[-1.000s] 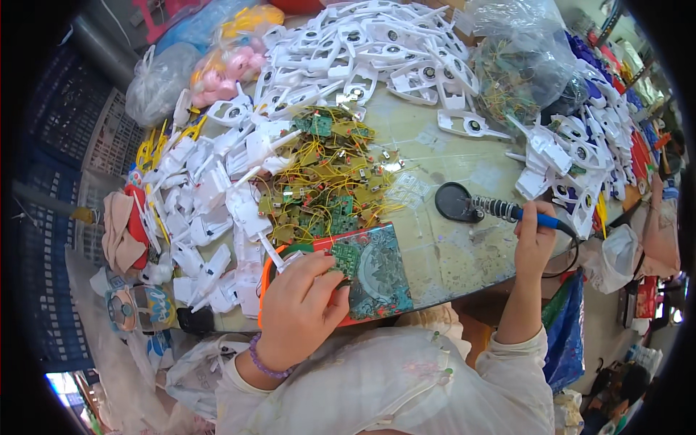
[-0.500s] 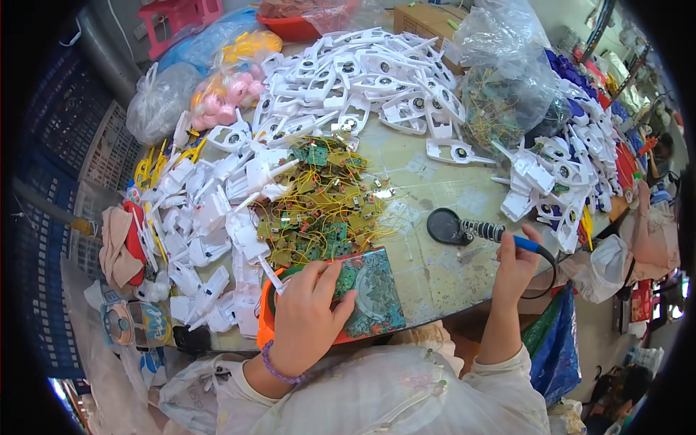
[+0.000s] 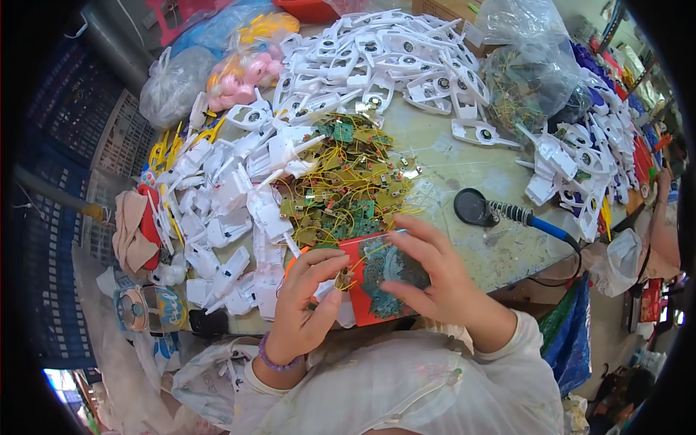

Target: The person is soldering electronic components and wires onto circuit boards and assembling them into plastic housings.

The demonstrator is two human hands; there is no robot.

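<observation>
My left hand [image 3: 308, 301] pinches a small circuit board [image 3: 345, 280] with yellow wires between thumb and fingers. It hovers at the left side of a red-edged, stained work pad [image 3: 371, 310] near the table's front edge. Over that pad's right part is my right hand [image 3: 442, 283], empty, thumb and fingers spread apart. A blue-handled soldering iron [image 3: 549, 228] rests in a coiled spring stand [image 3: 511, 212] with a round black dish, to the right. Just behind the pad lies a heap of circuit boards [image 3: 341, 185] with yellow wires.
White plastic housings [image 3: 225, 217] crowd the left, and a big pile of white frames [image 3: 391, 58] fills the back. More white parts [image 3: 580, 163] lie at right beside a clear bag of wired boards [image 3: 525, 87]. The iron's black cable [image 3: 576, 254] hangs over the front edge.
My right hand has let go of the soldering iron, now in its stand, and moved left over the pad. My left hand has lifted off the pad with a small wired board.
</observation>
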